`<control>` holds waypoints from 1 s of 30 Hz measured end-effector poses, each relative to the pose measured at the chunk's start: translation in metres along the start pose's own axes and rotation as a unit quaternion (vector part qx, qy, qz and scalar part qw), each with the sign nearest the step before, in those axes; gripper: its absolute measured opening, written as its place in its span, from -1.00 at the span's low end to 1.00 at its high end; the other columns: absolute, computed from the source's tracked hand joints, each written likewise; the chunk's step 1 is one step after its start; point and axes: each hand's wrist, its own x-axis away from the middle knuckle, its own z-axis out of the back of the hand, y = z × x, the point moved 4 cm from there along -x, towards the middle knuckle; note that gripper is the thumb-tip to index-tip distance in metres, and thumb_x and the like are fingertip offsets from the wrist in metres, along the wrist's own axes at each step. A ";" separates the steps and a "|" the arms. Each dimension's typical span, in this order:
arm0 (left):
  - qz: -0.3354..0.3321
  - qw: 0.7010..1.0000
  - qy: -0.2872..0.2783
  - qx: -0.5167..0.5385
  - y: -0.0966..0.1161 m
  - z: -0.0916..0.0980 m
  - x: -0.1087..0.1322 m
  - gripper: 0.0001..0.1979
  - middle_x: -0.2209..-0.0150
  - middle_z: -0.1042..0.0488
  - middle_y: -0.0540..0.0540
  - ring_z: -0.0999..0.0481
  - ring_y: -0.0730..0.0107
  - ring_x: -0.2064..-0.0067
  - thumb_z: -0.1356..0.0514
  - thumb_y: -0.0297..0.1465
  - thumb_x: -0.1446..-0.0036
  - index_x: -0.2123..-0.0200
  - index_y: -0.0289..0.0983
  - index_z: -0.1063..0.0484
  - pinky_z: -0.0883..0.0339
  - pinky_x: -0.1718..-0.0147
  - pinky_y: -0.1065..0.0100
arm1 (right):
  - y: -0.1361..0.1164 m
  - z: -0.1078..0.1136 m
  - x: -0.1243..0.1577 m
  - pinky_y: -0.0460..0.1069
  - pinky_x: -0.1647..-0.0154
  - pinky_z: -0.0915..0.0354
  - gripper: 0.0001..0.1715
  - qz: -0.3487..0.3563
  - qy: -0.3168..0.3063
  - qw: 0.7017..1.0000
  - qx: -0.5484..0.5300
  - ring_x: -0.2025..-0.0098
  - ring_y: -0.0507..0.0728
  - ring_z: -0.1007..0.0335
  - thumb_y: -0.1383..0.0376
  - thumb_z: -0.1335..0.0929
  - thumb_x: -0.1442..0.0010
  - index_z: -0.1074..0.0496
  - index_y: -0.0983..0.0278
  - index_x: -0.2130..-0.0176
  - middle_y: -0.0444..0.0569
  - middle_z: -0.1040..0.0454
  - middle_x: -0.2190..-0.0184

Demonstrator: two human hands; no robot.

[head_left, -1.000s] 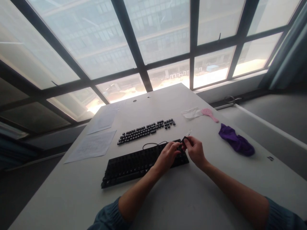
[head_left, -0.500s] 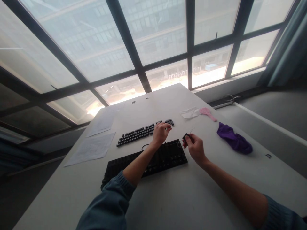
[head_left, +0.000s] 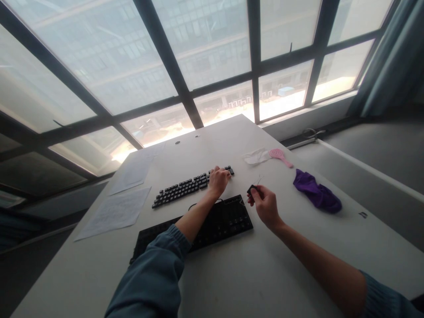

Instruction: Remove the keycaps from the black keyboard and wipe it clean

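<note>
A black keyboard (head_left: 212, 225) lies on the white table (head_left: 251, 274) in front of me. Behind it, loose black keycaps (head_left: 179, 189) are laid out in rows. My left hand (head_left: 218, 180) reaches over the keyboard and rests with curled fingers on the right end of those rows; what it holds, if anything, is hidden. My right hand (head_left: 263, 204) hovers just right of the keyboard's far corner, pinching a small black keycap puller (head_left: 252, 189) with thin wire prongs.
A purple cloth (head_left: 316, 192) lies to the right, a pink brush (head_left: 280, 157) and a white wipe (head_left: 255, 156) farther back. Paper sheets (head_left: 114, 212) sit at the left. A large window runs behind the table, a ledge to the right.
My left hand left the keyboard's right end, where it met the right hand, and moved back to the keycap rows. The right hand stayed, still holding the puller.
</note>
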 end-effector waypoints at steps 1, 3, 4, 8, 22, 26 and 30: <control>0.000 1.000 0.004 -0.001 0.000 0.000 0.000 -0.88 0.19 -0.56 -0.17 -0.35 0.07 0.04 -0.25 -0.35 -0.22 0.30 -0.21 -0.61 -0.19 0.05 0.10 | 0.000 0.000 0.000 -0.06 0.56 -0.33 -0.56 0.001 0.000 1.000 0.000 0.55 0.06 -0.40 -0.03 -0.37 -0.22 -0.42 0.31 0.35 -0.01 -0.53 0.48; 0.002 1.000 0.014 -0.002 0.000 0.000 0.000 -0.89 0.16 -0.52 -0.18 -0.34 0.07 0.03 -0.27 -0.35 -0.21 0.31 -0.21 -0.61 -0.20 0.05 0.11 | -0.001 0.000 0.000 -0.06 0.56 -0.33 -0.57 0.003 0.001 1.000 -0.003 0.56 0.06 -0.39 -0.02 -0.37 -0.22 -0.42 0.31 0.34 -0.01 -0.53 0.49; 0.003 1.000 0.019 -0.001 0.000 0.001 0.000 -0.89 0.15 -0.50 -0.19 -0.33 0.07 0.03 -0.28 -0.35 -0.20 0.31 -0.22 -0.61 -0.21 0.05 0.11 | -0.002 0.001 -0.001 -0.07 0.56 -0.33 -0.58 0.004 0.003 1.000 -0.003 0.56 0.05 -0.39 -0.01 -0.37 -0.22 -0.42 0.31 0.34 -0.02 -0.52 0.50; 0.005 0.999 0.026 0.021 0.000 0.007 0.000 -0.92 0.14 -0.46 -0.18 -0.32 0.08 0.03 -0.32 -0.36 -0.16 0.34 -0.23 -0.61 -0.24 0.05 0.12 | -0.007 0.004 -0.002 -0.06 0.46 -0.39 -0.67 0.023 0.022 0.999 0.014 0.51 0.07 -0.43 0.09 -0.36 -0.23 -0.43 0.31 0.35 -0.04 -0.51 0.51; -0.034 0.982 0.031 0.185 0.034 0.077 0.125 -0.81 0.26 -0.51 -0.10 -0.43 0.23 0.18 -0.13 -0.38 -0.31 0.30 -0.23 -0.54 -0.33 0.10 0.20 | -0.009 0.002 0.001 -0.06 0.46 -0.27 -0.91 0.008 -0.085 0.991 0.103 0.54 0.07 -0.35 0.39 -0.26 -0.02 -0.20 0.21 0.46 -0.20 -0.36 0.64; -0.062 0.974 0.014 0.219 0.054 0.069 0.160 -0.89 0.20 -0.51 -0.10 -0.42 0.20 0.11 -0.22 -0.36 -0.24 0.19 -0.19 -0.54 -0.34 0.08 0.19 | -0.005 0.006 0.012 -0.06 0.47 -0.21 -0.96 0.029 -0.069 0.972 0.223 0.55 0.06 -0.28 0.30 -0.27 -0.09 -0.24 0.21 0.39 -0.21 -0.33 0.59; -0.083 0.972 0.014 0.218 0.060 0.059 0.173 -0.59 0.14 -0.49 -0.12 -0.40 0.15 0.11 -0.37 -0.20 -0.09 0.00 -0.15 -0.49 -0.34 0.11 0.16 | 0.001 0.007 0.037 -0.04 0.42 -0.19 -0.76 0.027 -0.119 0.901 0.417 0.48 0.11 -0.35 0.13 -0.27 -0.23 -0.32 0.22 0.38 -0.10 -0.43 0.53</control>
